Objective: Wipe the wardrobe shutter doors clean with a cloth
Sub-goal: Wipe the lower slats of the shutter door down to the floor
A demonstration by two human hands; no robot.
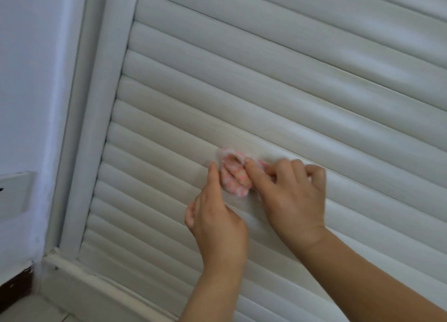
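both hands are up against the white slatted shutter door, low down and a little left of its middle. between them is a small bunched cloth, pink and white, pressed onto the slats. the right hand has it: its thumb lies over the cloth's right side and the curled fingers close on the part tucked behind, so those fingers are narrow and holding the cloth. the left hand sits just beside it, forefinger stretched straight up along the cloth's left edge, touching or nearly so; its other fingers are folded under the palm and i cannot tell whether they grip anything. both forearms are bare and come in from the lower right. the door's rounded frame runs down the left of the slats to a bottom rail. left of that is a pale wall with a white switch plate at the edge of view, and a bit of tiled floor in the near left corner.
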